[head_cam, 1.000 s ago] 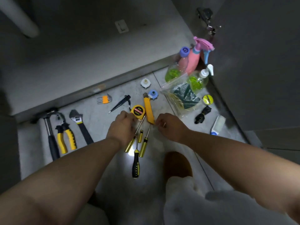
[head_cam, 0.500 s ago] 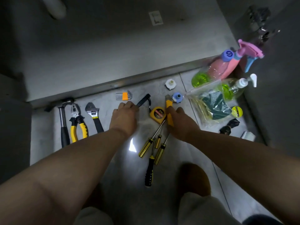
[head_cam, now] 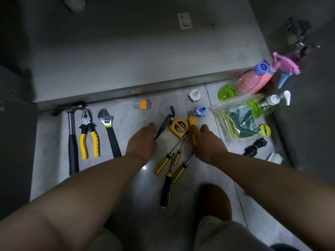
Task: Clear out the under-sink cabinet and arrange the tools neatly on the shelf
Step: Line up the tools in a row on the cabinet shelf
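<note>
On the tiled floor in front of the open cabinet, a hammer, pliers and a wrench lie side by side on the left. Their heads point toward the cabinet edge and they do not touch, which looks like a sorted row rather than a dropped pile. A set of hex keys sits alone further in, near the cabinet lip. The left hand is palm down with its fingers curled at the lower tip of a slim black tool. The back of the hand hides the fingertips, so I cannot tell whether they grip the tool or only touch it. Just beside it lies a yellow tape measure, and the shafts of several screwdrivers meet in a loose fan against its near edge. This cluster is probably the unsorted part. The right hand pinches a yellow knife between thumb and forefinger, likely to lift it clear of the tangle or turn it parallel with the rest. To the right, cleaning goods are bunched near the open cabinet door: a clear bag, a pink spray bottle lying tilted and a pump bottle, all kept apart from the tools. Every tool is still on the floor and none is on the shelf, so the task seems to be at the sorting stage.
</note>
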Demonstrator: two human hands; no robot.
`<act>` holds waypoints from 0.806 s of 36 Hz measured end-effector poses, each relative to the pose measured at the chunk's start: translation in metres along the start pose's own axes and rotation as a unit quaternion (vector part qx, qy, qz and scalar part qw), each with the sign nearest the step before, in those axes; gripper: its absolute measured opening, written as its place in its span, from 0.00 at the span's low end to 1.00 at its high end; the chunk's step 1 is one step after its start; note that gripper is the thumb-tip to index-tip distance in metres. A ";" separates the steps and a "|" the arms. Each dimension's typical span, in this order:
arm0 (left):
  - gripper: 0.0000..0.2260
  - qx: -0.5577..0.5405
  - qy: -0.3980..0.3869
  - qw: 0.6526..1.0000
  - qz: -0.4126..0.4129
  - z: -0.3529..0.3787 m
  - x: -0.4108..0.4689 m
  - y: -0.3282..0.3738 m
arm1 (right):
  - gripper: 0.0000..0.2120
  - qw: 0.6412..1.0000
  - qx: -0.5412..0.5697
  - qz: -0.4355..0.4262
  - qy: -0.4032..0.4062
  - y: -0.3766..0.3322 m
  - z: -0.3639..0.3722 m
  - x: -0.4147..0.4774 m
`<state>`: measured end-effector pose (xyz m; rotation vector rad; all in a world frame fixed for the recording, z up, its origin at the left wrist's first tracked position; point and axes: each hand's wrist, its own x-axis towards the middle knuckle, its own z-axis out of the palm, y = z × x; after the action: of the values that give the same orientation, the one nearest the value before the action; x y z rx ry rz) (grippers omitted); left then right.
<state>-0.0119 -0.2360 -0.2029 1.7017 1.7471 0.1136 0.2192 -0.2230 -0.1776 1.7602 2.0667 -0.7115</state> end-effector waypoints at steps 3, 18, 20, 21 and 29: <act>0.05 -0.014 -0.011 1.000 -0.005 0.005 -0.008 0.007 | 0.37 1.000 0.002 0.002 0.004 0.002 -0.001 0.001; 0.05 0.011 -0.042 0.999 -0.011 0.010 -0.020 0.011 | 0.24 0.996 0.056 0.018 0.074 -0.001 -0.005 0.009; 0.05 0.018 -0.027 0.999 -0.023 0.009 -0.019 0.012 | 0.22 0.995 0.021 0.017 0.101 -0.003 -0.005 0.008; 0.06 0.022 -0.021 0.999 -0.031 0.009 -0.018 0.013 | 0.22 0.994 0.005 0.010 0.112 -0.004 -0.005 0.007; 0.06 0.038 -0.006 0.995 -0.087 -0.006 -0.012 0.002 | 0.23 0.981 0.087 -0.141 0.104 -0.031 -0.014 0.011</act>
<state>-0.0146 -0.2442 -0.1929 1.5899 1.9030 -0.0421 0.1882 -0.2097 -0.1676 1.7137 2.4983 -0.8409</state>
